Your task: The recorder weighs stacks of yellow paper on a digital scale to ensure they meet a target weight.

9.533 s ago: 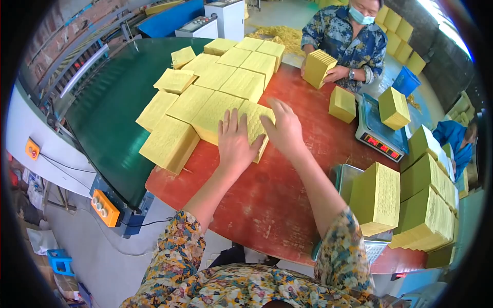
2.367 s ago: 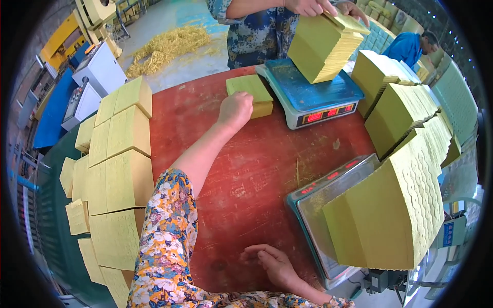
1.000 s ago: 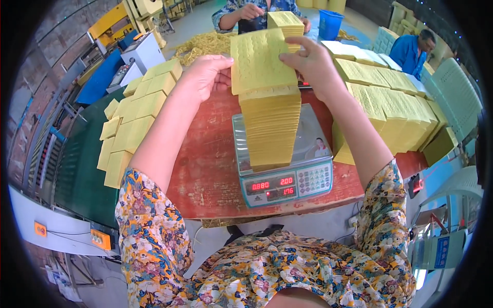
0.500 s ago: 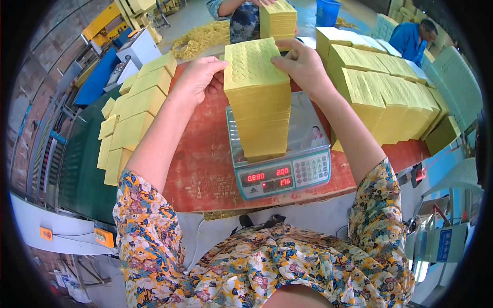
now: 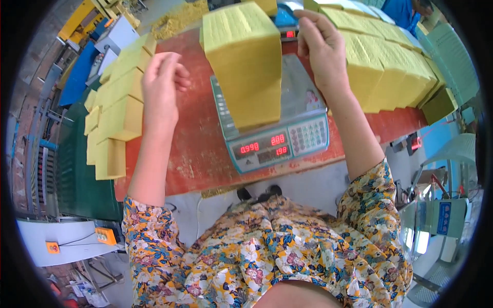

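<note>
Fingers loosely curled and slightly parted, the left hand hovers over the table just left of the tall yellow stack, with a gap between them. On the other side, the right hand is raised just beside the stack's far right corner, its fingers half-bent and spread, pinching nothing. Between the two hands, the stack stands on a scale, its top face marked with wavy, embossed rows. At the scale's near edge, a red-lit display sits on the left and a keypad on the right. Scale and stack rest near the front edge of a worn red table. Yellow blocks crowd its left side, next to a dark green surface, while larger yellow stacks stand close together in rows on the right. Beyond the central stack, partly hidden, is a second scale with a blue pan. A person in blue appears at the far right, and a heap of yellow scraps lies on the floor at far left.
</note>
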A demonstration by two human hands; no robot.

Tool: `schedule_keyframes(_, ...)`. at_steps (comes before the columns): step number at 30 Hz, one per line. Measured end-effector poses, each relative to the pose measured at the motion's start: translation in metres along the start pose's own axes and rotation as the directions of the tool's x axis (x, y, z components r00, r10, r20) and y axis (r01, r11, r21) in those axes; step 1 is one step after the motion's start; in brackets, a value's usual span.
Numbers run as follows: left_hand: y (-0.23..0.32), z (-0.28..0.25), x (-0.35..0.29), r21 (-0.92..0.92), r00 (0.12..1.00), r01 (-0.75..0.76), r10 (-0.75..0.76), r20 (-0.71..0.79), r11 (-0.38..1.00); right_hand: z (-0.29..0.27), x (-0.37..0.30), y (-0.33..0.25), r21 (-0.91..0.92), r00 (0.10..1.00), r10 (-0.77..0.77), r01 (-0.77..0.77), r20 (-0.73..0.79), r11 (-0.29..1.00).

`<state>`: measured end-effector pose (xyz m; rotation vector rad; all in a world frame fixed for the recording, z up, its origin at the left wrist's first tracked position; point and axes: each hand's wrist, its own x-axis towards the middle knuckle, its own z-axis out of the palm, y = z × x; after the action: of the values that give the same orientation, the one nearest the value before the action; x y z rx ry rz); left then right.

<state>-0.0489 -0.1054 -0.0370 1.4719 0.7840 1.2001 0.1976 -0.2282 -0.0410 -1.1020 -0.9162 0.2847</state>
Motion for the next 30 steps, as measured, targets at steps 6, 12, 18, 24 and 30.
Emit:
schedule_keyframes(6,-0.006,-0.017,-0.051,-0.149,0.991,-0.115,0.104,-0.08,0.982,-0.008,-0.041,-0.009,0.107,0.999,0.041,-0.042,0.01,0.993)
schedule_keyframes(12,-0.002,-0.011,-0.071,-0.14,0.991,-0.125,0.117,-0.069,0.982,-0.011,-0.058,-0.011,0.157,0.998,0.012,-0.023,0.07,0.987)
schedule_keyframes(18,-0.001,-0.006,-0.085,-0.142,0.989,-0.138,0.129,-0.065,0.98,-0.019,-0.065,-0.01,0.165,0.993,0.071,-0.085,0.091,0.983)
schedule_keyframes(24,0.002,0.0,-0.095,-0.126,0.99,-0.128,0.12,-0.071,0.984,-0.026,-0.068,-0.009,0.207,0.988,0.055,-0.085,0.143,0.975)
schedule_keyframes(30,-0.008,0.011,-0.086,-0.117,0.992,-0.109,0.102,-0.068,0.987,-0.031,-0.06,0.006,0.204,0.987,0.121,-0.141,0.109,0.969)
